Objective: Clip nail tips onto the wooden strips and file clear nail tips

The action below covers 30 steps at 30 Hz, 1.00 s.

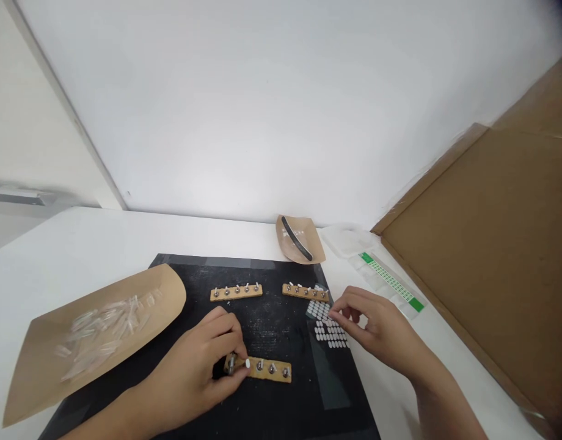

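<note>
Left hand (201,357) pinches a small silvery, white-tipped piece (232,362); right hand (382,327), grip unclear, is at small white oval stickers (332,337).

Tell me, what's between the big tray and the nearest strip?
The left hand and some black mat lie there, in the head view.

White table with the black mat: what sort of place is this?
Probably a small handcraft workspace: a paper tray of clear pieces, pegged strips and rows of small white ovals.
</note>
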Tool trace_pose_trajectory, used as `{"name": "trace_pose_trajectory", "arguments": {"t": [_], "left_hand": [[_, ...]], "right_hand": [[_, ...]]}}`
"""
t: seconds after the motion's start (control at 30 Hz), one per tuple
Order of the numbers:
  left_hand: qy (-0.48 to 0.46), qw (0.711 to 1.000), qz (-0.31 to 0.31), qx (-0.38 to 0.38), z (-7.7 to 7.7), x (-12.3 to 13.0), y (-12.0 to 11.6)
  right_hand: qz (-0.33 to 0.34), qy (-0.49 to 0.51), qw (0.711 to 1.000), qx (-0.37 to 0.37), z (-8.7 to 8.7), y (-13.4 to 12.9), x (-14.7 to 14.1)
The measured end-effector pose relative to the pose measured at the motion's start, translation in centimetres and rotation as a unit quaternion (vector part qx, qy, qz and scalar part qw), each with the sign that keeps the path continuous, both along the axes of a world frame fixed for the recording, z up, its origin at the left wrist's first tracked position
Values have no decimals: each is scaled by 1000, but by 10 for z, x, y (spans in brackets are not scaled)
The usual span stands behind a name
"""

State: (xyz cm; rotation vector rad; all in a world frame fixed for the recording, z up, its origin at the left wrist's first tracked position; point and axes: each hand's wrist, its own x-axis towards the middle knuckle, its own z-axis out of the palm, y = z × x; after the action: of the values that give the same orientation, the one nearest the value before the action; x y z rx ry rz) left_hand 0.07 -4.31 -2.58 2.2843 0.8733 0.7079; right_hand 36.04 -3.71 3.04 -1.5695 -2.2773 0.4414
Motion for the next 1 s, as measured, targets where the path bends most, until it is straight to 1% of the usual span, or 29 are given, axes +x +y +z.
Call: {"name": "trace_pose_trajectory", "arguments": {"t": [0.07, 0.17, 0.27, 0.33, 0.43, 0.6, 0.73, 0.87, 1.0], "left_hand": [[5, 1000, -7, 5, 0, 0, 0], [10, 1000, -20, 10, 1, 0, 1], [15, 1000, -22, 12, 1, 0, 1], [17, 1000, -24, 12, 2, 0, 1], [20, 999, -25, 12, 2, 0, 0], [24, 999, -20, 10, 2, 0, 0], [21, 1000, -20, 6, 1, 0, 0], [19, 1000, -17, 0, 4, 1, -1], [23, 1000, -13, 1, 6, 2, -1]], "right_hand": [[5, -1, 999, -44, 1, -3, 1], [8, -6, 996, -90, 2, -7, 1], [12, -20, 993, -115, 1, -9, 2], [12, -27, 993, -116, -1, -10, 2], [6, -45, 995, -91, -4, -12, -1], [7, -116, 993, -33, -7, -19, -11], [14, -165, 986, 1, -11, -22, -17], [19, -230, 972, 44, -15, -26, -23], [26, -261, 963, 59, -19, -29, -29]]}}
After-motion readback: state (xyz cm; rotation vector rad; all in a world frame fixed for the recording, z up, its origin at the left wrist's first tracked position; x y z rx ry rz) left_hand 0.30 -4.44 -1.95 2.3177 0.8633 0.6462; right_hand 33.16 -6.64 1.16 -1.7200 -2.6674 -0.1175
